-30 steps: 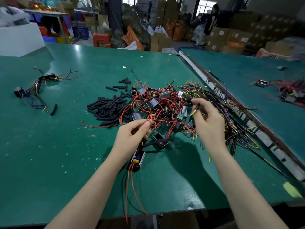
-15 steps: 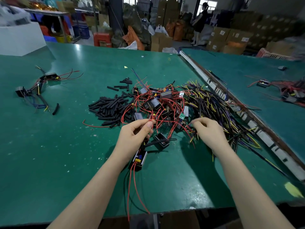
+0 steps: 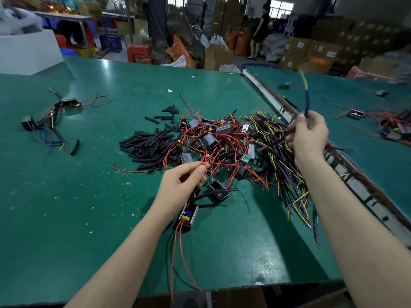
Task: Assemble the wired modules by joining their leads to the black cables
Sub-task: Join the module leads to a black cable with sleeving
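head view: left hand (image 3: 181, 185) pinches the red leads (image 3: 205, 164) of a module (image 3: 188, 216) hanging near the table (image 3: 66, 196), ends exposed for joining; right hand (image 3: 308, 134) grips one black cable (image 3: 306, 101), raised clear of the cable pile (image 3: 287, 170) at right.

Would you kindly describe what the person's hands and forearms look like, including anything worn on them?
Both the left hand and the right hand are bare: no gloves, and no rings, watch or wristbands that show. The forearms are uncovered as far as the bottom edge of the picture, with no sleeve in view. Fingernails look short and plain.
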